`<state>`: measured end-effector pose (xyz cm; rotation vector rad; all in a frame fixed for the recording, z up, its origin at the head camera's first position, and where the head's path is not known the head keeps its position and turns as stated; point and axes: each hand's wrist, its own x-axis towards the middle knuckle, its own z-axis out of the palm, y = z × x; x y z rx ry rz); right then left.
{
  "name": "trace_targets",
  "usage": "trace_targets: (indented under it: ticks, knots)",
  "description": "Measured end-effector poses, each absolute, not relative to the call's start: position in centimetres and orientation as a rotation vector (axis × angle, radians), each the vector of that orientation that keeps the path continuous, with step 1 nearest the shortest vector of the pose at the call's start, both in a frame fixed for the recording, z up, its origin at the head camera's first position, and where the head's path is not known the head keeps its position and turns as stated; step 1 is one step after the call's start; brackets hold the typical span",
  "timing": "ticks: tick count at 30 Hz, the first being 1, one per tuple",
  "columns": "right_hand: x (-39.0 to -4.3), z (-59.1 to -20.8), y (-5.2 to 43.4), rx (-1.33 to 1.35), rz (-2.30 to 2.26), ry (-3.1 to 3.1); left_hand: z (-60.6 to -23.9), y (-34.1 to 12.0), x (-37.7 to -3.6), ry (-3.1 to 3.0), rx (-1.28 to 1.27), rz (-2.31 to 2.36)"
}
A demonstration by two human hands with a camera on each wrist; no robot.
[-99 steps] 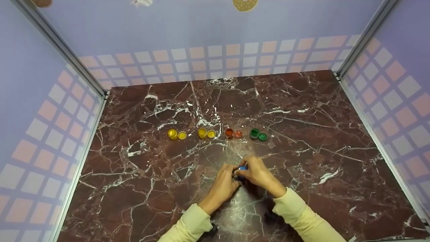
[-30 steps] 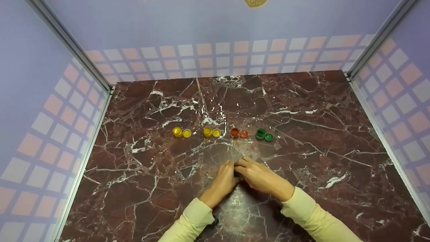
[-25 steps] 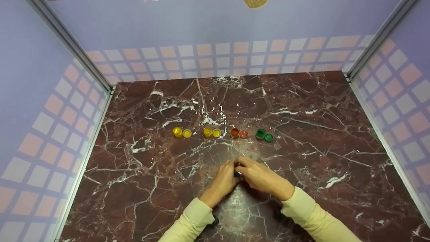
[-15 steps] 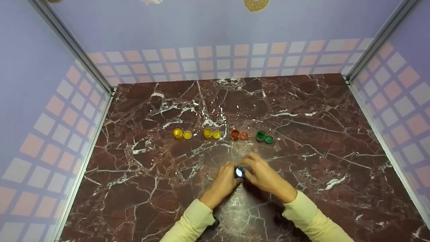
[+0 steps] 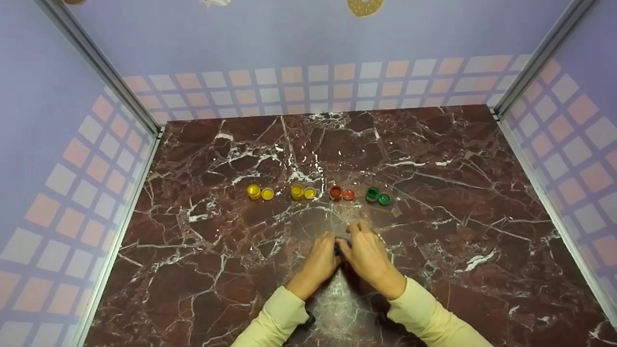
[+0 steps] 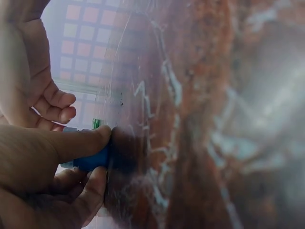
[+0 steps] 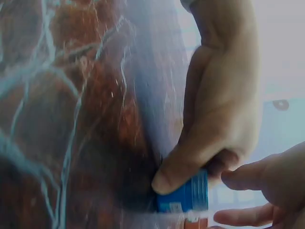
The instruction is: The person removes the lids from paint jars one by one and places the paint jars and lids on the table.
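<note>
My left hand [image 5: 318, 260] grips a small blue paint jar [image 6: 93, 160] near the middle of the table, thumb on one side and fingers on the other. In the right wrist view, the jar's ribbed blue cap [image 7: 200, 188] shows at its top end, and the jar stands on the tabletop. My right hand [image 5: 368, 255] is right beside the cap, its fingers spread and loosely bent around it without pinching it. Both hands hide most of the jar in the head view.
Beyond the hands runs a row of small uncapped jars: two yellow jars [image 5: 297, 192], a red jar [image 5: 336, 193] and a green jar [image 5: 371, 194], each with its cap lying beside it. Panel walls [image 5: 318, 38] enclose the dark marbled table [image 5: 434, 193] at the back and sides.
My right fingers, bent over the jar's top about a second ago, have come off it, and the wrist has swung inward. The left hand keeps its grip on the jar.
</note>
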<state>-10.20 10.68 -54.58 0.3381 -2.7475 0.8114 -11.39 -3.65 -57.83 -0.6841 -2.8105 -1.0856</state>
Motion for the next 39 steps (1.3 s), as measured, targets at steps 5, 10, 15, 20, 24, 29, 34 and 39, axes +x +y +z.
trace_targets:
  ticks: [5, 10, 15, 20, 24, 29, 34, 39]
  knots:
    - [-9.7, -54.9, 9.8, 0.395, 0.683, -2.733, -58.1, -3.8, -11.4, -2.765, -0.714, -1.115]
    - [-9.6, -55.2, 9.3, 0.384, 0.605, -2.748, -58.3, -3.9, -11.5, -2.709, -0.753, -1.071]
    - [-9.7, -55.2, 9.5, 0.436, 0.613, -2.775, -58.2, -3.9, -11.4, -2.699, -0.741, -1.039]
    - [-10.2, -55.2, 10.6, 0.671, 0.673, -2.763, -58.1, -3.9, -11.3, -2.761, -0.711, -1.070]
    - [-10.8, -55.3, 11.8, 0.885, 0.712, -2.733, -58.0, -3.9, -11.2, -2.801, -0.701, -1.094]
    - [-11.6, -55.1, 12.9, 1.087, 0.751, -2.693, -58.0, -3.8, -11.1, -2.791, -0.703, -1.084]
    - [-12.1, -54.8, 13.6, 1.252, 0.746, -2.657, -58.0, -3.8, -11.1, -2.785, -0.710, -1.071]
    - [-12.6, -54.8, 13.9, 1.384, 0.792, -2.600, -58.0, -3.7, -11.1, -2.801, -0.686, -1.067]
